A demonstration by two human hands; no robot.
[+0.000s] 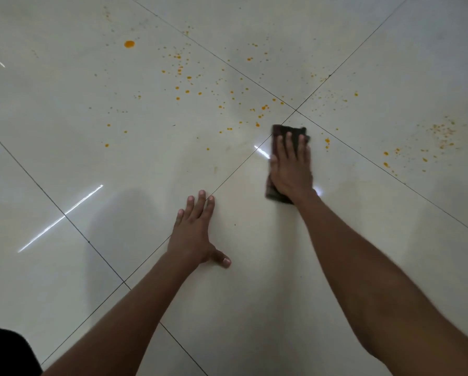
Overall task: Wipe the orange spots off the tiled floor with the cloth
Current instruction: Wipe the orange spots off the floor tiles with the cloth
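The right hand (291, 169) presses flat on the dark cloth (288, 131) near orange spots (182, 71), the left hand (196, 234) rests spread on the tiled floor (64, 118), and something black, perhaps clothing (4, 351), fills the corner.

Right hand (291, 169) flat on dark cloth (288, 131), left hand (194, 234) flat on tiled floor (64, 104), orange spots (129, 44) beyond

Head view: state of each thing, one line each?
cloth: dark, folded, flat on the floor under the right hand.
right hand: fingers straight, pressing the cloth down.
left hand: flat on the tile, fingers spread, holding nothing.
orange spots: many unwiped, beyond and right of the cloth.
large orange spot: far left, untouched.
tiled floor: glossy, speckled.
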